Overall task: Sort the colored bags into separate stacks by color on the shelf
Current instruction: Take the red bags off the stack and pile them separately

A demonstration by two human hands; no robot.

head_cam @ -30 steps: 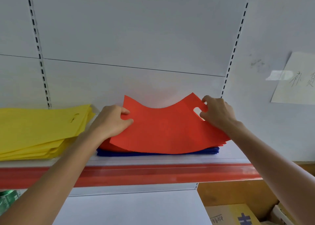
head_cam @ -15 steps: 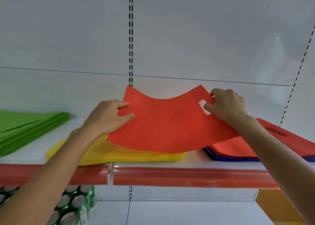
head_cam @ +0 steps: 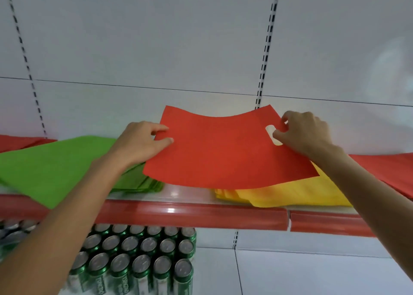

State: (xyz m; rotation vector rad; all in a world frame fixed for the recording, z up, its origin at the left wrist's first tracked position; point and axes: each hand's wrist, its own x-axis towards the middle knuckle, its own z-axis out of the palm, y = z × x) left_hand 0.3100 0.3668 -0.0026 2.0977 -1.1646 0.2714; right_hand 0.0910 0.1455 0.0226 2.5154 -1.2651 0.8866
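A flat red bag (head_cam: 223, 151) with a cut-out handle hangs in the air above the shelf, sagging in the middle. My left hand (head_cam: 138, 142) pinches its left edge. My right hand (head_cam: 301, 133) grips its right end at the handle hole. Under the bag, a green stack (head_cam: 55, 162) lies on the left and a yellow stack (head_cam: 301, 192) on the right. A red stack (head_cam: 391, 169) sits at the far right, and another red pile (head_cam: 20, 141) shows at the far left behind the green one.
The shelf has a glossy red front strip (head_cam: 201, 214) and a white slotted back panel (head_cam: 201, 48). Several green drink cans (head_cam: 138, 261) stand packed on the lower shelf at the left; white shelf surface (head_cam: 312, 272) lies to their right.
Both hands have carried the red bag leftward along the shelf, from above the red-and-blue pile past the yellow stack. The green stack and the far-left red pile have come into view.
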